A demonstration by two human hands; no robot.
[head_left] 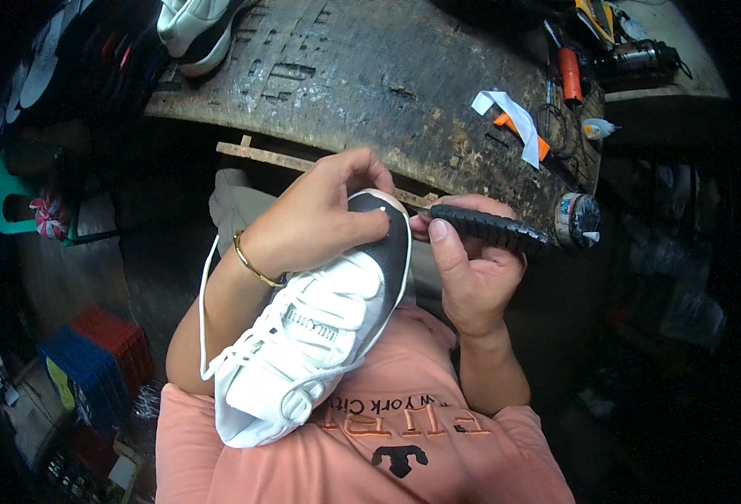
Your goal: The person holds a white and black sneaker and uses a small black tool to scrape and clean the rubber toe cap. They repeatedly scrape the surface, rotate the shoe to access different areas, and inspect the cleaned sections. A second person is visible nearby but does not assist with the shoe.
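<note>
A white sneaker with a black toe part and white laces lies slanted across my lap, its toe pointing away from me. My left hand grips the toe, thumb pressed on the black upper and fingers around the far edge. Close to the toe's right side, my right hand holds a dark, elongated piece with a ridged edge. Its thumb lies along the near side, and several fingers are hidden behind it. Whether this is a tool handle or a strip of sole, I cannot tell. A loose white lace hangs beside my left forearm.
A worn wooden bench stands ahead, with another white-and-black shoe at its far left. An orange-handled tool, a white strip, a red-handled tool and a round can are on the right. Crates stand lower left.
</note>
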